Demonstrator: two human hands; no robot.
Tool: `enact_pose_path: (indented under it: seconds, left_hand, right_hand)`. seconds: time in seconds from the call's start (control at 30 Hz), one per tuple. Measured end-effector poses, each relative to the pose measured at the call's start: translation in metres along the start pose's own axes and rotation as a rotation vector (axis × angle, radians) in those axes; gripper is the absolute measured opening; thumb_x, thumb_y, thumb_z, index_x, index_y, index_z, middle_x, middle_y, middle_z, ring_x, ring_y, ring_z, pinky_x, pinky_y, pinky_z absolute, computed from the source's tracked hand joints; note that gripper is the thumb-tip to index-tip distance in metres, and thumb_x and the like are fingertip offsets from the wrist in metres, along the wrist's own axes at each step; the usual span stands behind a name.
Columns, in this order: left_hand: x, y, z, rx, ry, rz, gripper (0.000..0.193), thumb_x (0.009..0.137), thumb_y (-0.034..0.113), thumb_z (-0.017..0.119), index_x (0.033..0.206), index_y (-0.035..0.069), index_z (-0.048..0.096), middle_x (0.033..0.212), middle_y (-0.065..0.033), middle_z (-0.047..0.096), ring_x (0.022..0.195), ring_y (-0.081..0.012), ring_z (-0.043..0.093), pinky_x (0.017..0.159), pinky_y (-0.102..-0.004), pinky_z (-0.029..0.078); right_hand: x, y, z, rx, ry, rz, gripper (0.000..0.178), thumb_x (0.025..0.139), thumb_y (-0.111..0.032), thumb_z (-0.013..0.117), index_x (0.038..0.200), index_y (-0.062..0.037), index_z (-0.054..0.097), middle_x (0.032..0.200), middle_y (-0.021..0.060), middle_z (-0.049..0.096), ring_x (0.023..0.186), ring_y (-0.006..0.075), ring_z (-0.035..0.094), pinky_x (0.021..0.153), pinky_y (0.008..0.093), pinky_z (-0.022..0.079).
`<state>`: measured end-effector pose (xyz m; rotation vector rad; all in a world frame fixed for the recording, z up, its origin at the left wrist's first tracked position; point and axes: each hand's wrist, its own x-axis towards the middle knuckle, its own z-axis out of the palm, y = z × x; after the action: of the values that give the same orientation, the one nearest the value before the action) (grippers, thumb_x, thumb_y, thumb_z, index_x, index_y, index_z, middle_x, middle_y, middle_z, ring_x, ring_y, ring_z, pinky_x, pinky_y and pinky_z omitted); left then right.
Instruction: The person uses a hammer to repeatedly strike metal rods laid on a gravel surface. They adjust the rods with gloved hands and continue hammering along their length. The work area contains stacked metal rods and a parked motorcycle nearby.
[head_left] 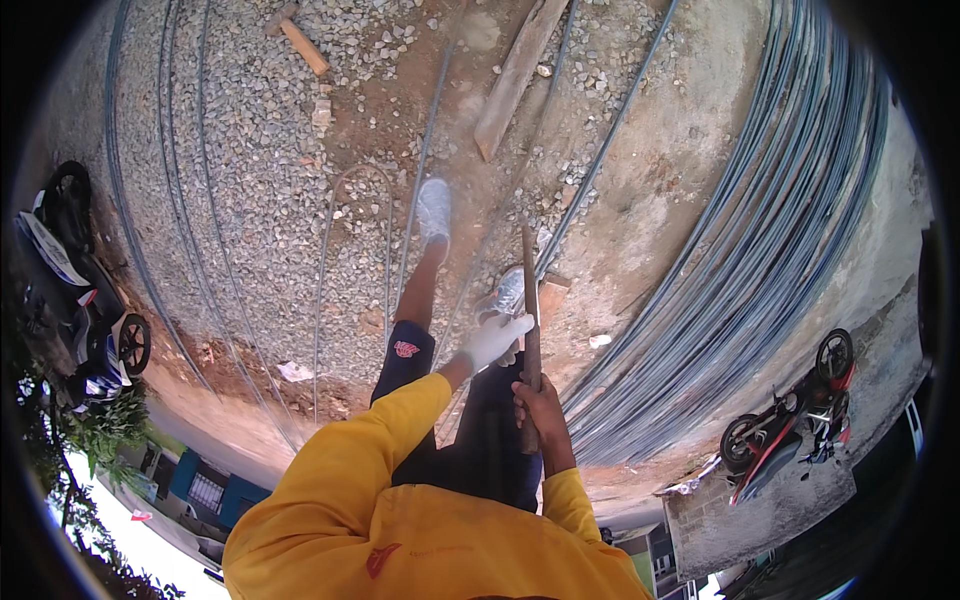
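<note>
In the head view, the right hand (543,405) has its fingers wrapped around the lower part of a brown pole (532,345), which stands lengthwise in front of the dark-clad legs. The white-gloved left hand (494,341) lies at the pole's left side, higher up; its fingers are partly hidden, so I cannot tell how far they close. A steel reinforcing bar (610,150) runs from beyond the pole's top, between a wooden plank (520,80) and a large rebar bundle (750,250).
</note>
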<state>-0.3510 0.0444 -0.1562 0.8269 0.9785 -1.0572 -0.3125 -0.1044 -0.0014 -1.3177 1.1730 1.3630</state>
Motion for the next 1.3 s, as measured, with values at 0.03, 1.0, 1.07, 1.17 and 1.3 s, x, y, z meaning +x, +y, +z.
enact_pose_path:
  seconds: [0.03, 1.0, 1.07, 1.17, 1.3]
  left_hand:
    - [-0.009, 0.007, -0.007, 0.019, 0.002, 0.025, 0.064, 0.098, 0.060, 0.071, 0.116, -0.002, 0.071, 0.078, -0.0060, 0.067, 0.058, -0.0151, 0.067, 0.047, -0.0280, 0.051]
    - [0.215, 0.078, -0.149, 0.441, 0.674, 0.315, 0.058, 0.088, 0.053, 0.077, 0.116, 0.002, 0.075, 0.111, -0.0250, 0.076, 0.106, -0.0418, 0.072, 0.095, -0.0457, 0.055]
    - [0.289, 0.100, -0.133, 0.463, 0.576, 0.276, 0.063, 0.088, 0.052, 0.079, 0.121, -0.002, 0.073, 0.110, -0.0263, 0.076, 0.106, -0.0419, 0.072, 0.095, -0.0449, 0.055]
    - [0.377, 0.118, -0.117, 0.422, 0.620, 0.374, 0.064, 0.086, 0.054, 0.079, 0.118, -0.002, 0.072, 0.111, -0.0263, 0.075, 0.110, -0.0430, 0.071, 0.097, -0.0452, 0.055]
    - [0.426, 0.119, -0.098, 0.471, 0.714, 0.401, 0.059, 0.085, 0.050, 0.081, 0.115, 0.000, 0.070, 0.111, -0.0257, 0.075, 0.109, -0.0427, 0.071, 0.096, -0.0452, 0.055]
  right_hand:
    - [-0.011, -0.006, 0.004, -0.047, 0.026, -0.002, 0.043, 0.097, -0.016, 0.075, 0.131, -0.0020, 0.052, 0.076, 0.0023, 0.056, 0.051, 0.0109, 0.053, 0.045, 0.0293, 0.046]
    - [-0.037, -0.197, -0.079, -0.248, 0.149, -0.053, 0.052, 0.098, -0.009, 0.074, 0.143, -0.0029, 0.048, 0.076, 0.0013, 0.056, 0.053, 0.0102, 0.054, 0.047, 0.0262, 0.046]
    - [-0.025, -0.198, -0.088, -0.310, 0.177, 0.009, 0.059, 0.096, -0.004, 0.075, 0.148, -0.0010, 0.047, 0.080, 0.0016, 0.060, 0.055, 0.0092, 0.056, 0.048, 0.0257, 0.046]
    - [-0.008, -0.200, -0.099, -0.358, 0.162, 0.057, 0.060, 0.096, -0.003, 0.075, 0.149, -0.0017, 0.047, 0.082, 0.0011, 0.061, 0.057, 0.0089, 0.056, 0.049, 0.0253, 0.045]
    - [0.008, -0.201, -0.104, -0.386, 0.189, 0.123, 0.065, 0.094, -0.004, 0.078, 0.151, -0.0017, 0.047, 0.085, 0.0007, 0.062, 0.058, 0.0081, 0.056, 0.049, 0.0255, 0.044]
